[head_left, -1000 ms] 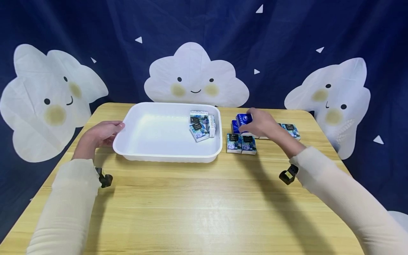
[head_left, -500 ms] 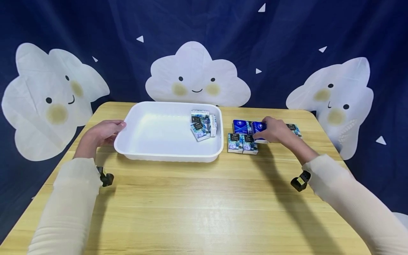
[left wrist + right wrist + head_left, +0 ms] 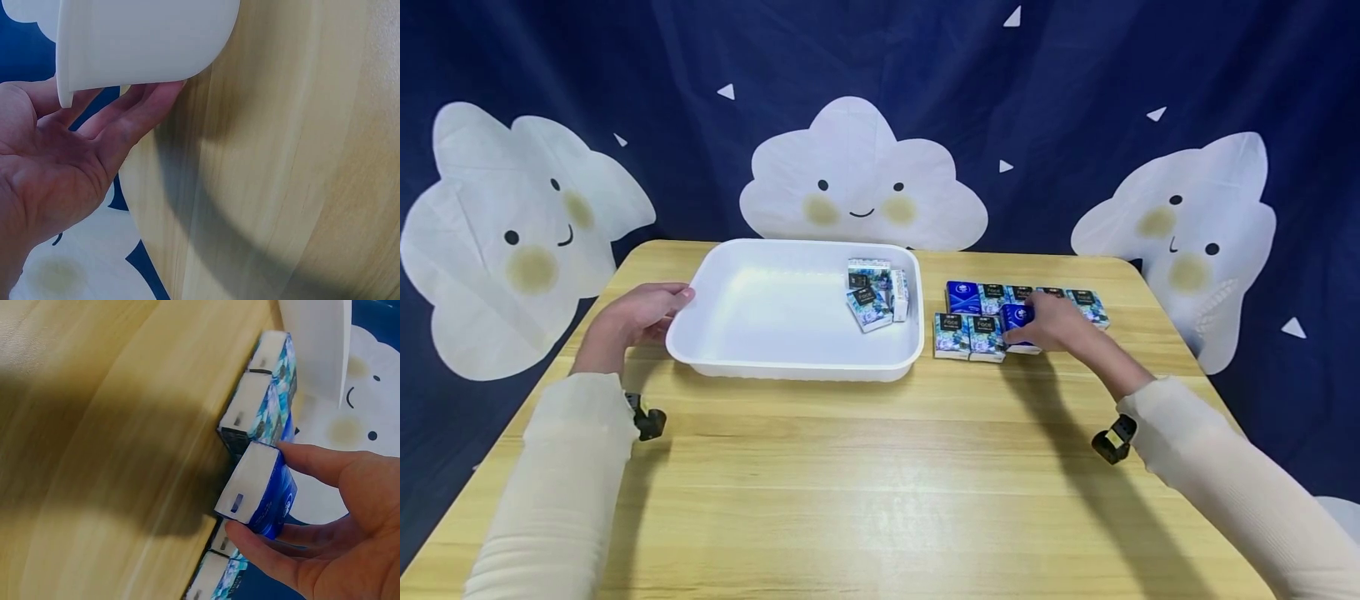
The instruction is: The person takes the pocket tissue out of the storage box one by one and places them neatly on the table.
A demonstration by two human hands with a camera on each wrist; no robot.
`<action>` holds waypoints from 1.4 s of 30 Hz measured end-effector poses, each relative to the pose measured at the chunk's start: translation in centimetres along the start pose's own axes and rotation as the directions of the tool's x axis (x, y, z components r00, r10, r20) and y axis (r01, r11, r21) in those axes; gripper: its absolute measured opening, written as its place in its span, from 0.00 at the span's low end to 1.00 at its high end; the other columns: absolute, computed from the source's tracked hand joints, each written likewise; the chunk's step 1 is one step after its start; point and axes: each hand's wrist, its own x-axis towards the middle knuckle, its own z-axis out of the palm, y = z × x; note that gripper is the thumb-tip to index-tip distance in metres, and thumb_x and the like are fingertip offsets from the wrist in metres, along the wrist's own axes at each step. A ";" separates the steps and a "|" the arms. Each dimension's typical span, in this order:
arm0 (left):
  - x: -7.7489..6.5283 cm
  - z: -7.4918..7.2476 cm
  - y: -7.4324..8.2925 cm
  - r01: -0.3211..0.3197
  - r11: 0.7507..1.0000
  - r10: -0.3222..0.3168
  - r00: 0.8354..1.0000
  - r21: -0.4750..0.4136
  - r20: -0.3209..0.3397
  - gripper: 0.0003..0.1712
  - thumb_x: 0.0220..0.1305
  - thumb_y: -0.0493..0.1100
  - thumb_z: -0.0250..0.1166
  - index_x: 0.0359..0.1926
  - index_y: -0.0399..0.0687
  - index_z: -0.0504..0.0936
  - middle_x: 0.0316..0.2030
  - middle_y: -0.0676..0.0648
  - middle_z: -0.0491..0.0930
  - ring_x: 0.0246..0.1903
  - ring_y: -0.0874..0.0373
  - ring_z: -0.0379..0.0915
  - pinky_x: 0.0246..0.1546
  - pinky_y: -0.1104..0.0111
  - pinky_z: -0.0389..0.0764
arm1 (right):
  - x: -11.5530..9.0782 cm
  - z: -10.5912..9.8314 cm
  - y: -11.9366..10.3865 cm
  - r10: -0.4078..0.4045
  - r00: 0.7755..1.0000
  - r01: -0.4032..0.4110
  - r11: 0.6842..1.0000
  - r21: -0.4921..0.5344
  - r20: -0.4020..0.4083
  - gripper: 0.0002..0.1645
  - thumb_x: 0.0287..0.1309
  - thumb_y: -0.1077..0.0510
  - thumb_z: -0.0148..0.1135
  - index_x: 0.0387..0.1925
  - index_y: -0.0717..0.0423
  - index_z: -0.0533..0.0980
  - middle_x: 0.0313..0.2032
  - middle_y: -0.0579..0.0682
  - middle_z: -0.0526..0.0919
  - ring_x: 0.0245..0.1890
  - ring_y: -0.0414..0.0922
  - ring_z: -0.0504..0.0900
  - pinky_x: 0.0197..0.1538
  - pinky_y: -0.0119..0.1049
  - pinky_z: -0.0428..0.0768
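Observation:
My left hand (image 3: 642,312) grips the left edge of a white plastic tray (image 3: 790,369), thumb at the rim. In the left wrist view the fingers (image 3: 134,119) lie against the tray's outer wall. My right hand (image 3: 1058,322) pinches a blue pocket tissue pack (image 3: 253,481) between thumb and fingers. The held pack is at the right end of the front row, beside two floral tissue packs (image 3: 987,337). Behind it runs a back row with another blue tissue pack (image 3: 962,297) at its left end and several floral packs (image 3: 1087,308), partly hidden by my hand.
Several floral tissue packs (image 3: 870,309) lie in the tray's right end, one on its side. Everything stands on a wooden table (image 3: 820,483). A dark blue curtain (image 3: 685,50) with smiling clouds hangs behind the table's far edge.
My right hand has carried the blue pack rightward and toward me, from over the back row to the front row's right end. My left hand and the tray have stayed put.

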 end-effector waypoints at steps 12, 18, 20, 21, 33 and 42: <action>0.0 0.0 -0.1 -0.002 1.000 0.002 1.000 -0.003 0.001 0.39 0.82 0.59 0.37 0.81 0.45 0.39 0.74 0.31 0.56 0.66 0.37 0.63 0.51 0.63 0.78 | 0.0 0.4 0.2 0.015 1.000 -0.015 1.000 0.017 0.017 0.54 0.60 0.40 0.69 0.70 0.75 0.58 0.63 0.76 0.70 0.59 0.69 0.74 0.58 0.61 0.76; -0.2 0.0 0.0 0.000 1.000 0.000 1.000 0.003 0.003 0.39 0.81 0.59 0.37 0.81 0.45 0.39 0.74 0.30 0.55 0.67 0.36 0.62 0.53 0.61 0.78 | 0.0 0.7 0.5 0.031 0.999 -0.033 0.999 0.034 0.040 0.56 0.59 0.41 0.70 0.70 0.75 0.57 0.60 0.75 0.72 0.47 0.60 0.82 0.50 0.55 0.80; -0.2 0.0 0.0 0.003 1.000 -0.003 1.000 0.003 0.004 0.39 0.82 0.59 0.37 0.81 0.45 0.38 0.74 0.30 0.55 0.67 0.36 0.61 0.53 0.61 0.78 | 0.0 0.9 0.6 0.029 0.999 -0.030 0.999 0.032 0.039 0.54 0.59 0.40 0.70 0.69 0.75 0.58 0.58 0.74 0.74 0.45 0.58 0.81 0.47 0.52 0.80; -0.2 0.0 0.0 0.005 1.000 -0.005 1.000 0.004 0.005 0.39 0.82 0.59 0.37 0.81 0.45 0.38 0.74 0.30 0.55 0.67 0.36 0.61 0.53 0.60 0.78 | 0.1 1.0 0.6 0.029 0.999 -0.030 0.999 0.032 0.036 0.54 0.59 0.41 0.71 0.68 0.75 0.59 0.57 0.73 0.74 0.45 0.58 0.80 0.46 0.51 0.80; -0.2 0.1 0.1 0.010 1.000 -0.010 1.000 -0.004 -0.004 0.39 0.82 0.59 0.37 0.81 0.46 0.40 0.74 0.31 0.55 0.66 0.37 0.61 0.52 0.61 0.77 | 0.1 1.4 0.8 0.018 0.999 -0.019 0.998 0.053 0.036 0.50 0.60 0.42 0.70 0.66 0.73 0.60 0.55 0.71 0.75 0.47 0.58 0.78 0.44 0.48 0.78; -0.2 0.1 0.1 0.010 1.000 -0.010 1.000 -0.009 -0.006 0.39 0.82 0.59 0.37 0.81 0.45 0.40 0.74 0.31 0.55 0.65 0.37 0.61 0.51 0.63 0.76 | 0.3 1.6 1.0 0.007 0.999 -0.009 0.998 0.055 0.041 0.51 0.61 0.42 0.69 0.67 0.75 0.59 0.54 0.71 0.75 0.47 0.58 0.77 0.46 0.49 0.78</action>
